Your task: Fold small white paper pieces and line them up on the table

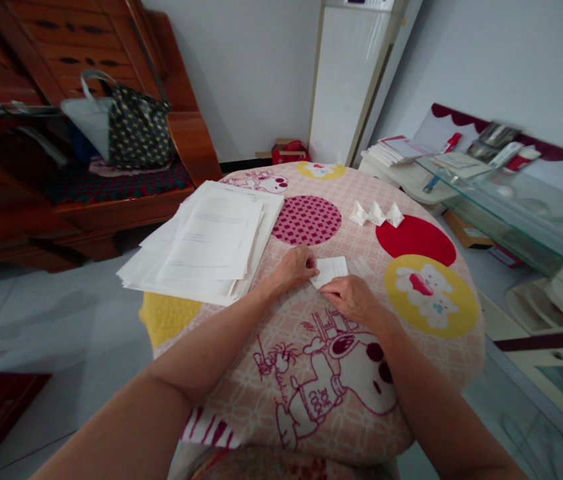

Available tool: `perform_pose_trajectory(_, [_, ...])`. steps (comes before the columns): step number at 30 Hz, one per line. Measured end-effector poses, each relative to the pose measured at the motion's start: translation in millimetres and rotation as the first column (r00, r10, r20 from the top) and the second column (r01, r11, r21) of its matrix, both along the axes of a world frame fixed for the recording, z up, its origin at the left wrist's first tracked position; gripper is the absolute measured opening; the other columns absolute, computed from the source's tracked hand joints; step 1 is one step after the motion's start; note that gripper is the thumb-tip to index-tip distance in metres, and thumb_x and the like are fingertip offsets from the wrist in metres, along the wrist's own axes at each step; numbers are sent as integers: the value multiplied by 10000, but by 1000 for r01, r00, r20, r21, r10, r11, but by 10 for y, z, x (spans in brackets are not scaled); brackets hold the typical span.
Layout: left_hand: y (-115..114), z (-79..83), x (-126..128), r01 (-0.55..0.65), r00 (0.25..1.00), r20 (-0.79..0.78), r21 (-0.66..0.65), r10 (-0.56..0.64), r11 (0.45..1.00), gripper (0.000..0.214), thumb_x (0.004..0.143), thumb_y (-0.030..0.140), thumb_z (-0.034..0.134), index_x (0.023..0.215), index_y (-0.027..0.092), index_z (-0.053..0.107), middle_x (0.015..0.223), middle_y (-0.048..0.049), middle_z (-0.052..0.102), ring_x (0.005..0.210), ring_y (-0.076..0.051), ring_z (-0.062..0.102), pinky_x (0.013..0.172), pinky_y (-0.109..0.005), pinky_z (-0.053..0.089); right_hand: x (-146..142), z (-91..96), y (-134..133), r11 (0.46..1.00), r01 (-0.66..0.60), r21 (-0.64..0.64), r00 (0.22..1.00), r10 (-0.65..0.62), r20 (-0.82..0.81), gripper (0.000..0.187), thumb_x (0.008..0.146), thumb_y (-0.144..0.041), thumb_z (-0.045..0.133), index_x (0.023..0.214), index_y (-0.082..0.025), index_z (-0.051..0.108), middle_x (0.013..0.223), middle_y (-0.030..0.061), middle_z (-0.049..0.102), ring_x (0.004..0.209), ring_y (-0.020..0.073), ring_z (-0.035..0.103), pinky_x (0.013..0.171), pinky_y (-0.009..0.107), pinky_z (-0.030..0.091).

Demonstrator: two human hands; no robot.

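Paper, sm. & white, is gripped by both hands: L edge pinched by L hand, near-R corner by R hand, hands set close, w/ a sm. gap btwn. Space L of them is taken up by a loose paper stack, its edge just beside the L forearm. Ahead & R, 3 folded paper pieces are lined up on the patterned tablecloth. Further R, the side is bounded by a glass shelf. Far ahead, a tall white unit is stood by the wall; far L, a dark handbag is propped on a wooden bench.
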State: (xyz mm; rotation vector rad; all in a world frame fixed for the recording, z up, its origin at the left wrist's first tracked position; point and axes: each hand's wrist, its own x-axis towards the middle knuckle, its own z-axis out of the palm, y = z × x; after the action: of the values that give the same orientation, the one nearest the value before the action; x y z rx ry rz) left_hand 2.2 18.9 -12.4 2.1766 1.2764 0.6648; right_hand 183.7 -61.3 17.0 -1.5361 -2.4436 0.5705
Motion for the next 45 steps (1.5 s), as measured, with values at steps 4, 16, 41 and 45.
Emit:
perform_pose_trajectory(4, [2, -8, 1, -1, 1000, 2, -4, 1, 1000, 64, 698, 158, 704, 645, 147, 671, 717, -11, 638, 665, -129, 547, 667, -261, 442, 42, 20, -1, 997, -71, -1, 997, 71, 11, 250, 836, -98, 569, 778, -183, 796, 820, 67, 765, 749, 171, 651, 700, 269, 406])
perform_pose_trajectory(16, [-12, 13, 7, -13, 998, -65, 2, 13, 1000, 42, 721, 149, 679, 680, 147, 679, 741, -21, 650, 708, -149, 575, 695, -267, 462, -37, -87, 38, 995, 93, 34, 987, -97, 125, 284, 958, -326, 587, 1155, -264, 783, 955, 96, 797, 870, 230, 716, 752, 296, 452])
perform_pose_trajectory(41, [175, -117, -305, 266, 959, 84, 58, -270, 962, 584, 593, -64, 490, 1076, 137, 751, 1074, -77, 753, 981, -191, 678, 891, -333, 545, -45, -50, 32, 996, 93, 0, 987, -92, 129, 308, 983, -337, 575, 1222, -269, 758, 1080, 97, 793, 974, 239, 731, 813, 309, 495])
perform_pose_trajectory(45, [45, -25, -253, 164, 973, 128, 202, -192, 965, 515, 656, -76, 482, 1008, 162, 774, 1055, -74, 751, 974, -175, 675, 892, -318, 540, -45, -54, 38, 995, 99, 1, 987, -99, 123, 296, 971, -319, 596, 1209, -265, 763, 1057, 96, 796, 953, 241, 733, 787, 306, 489])
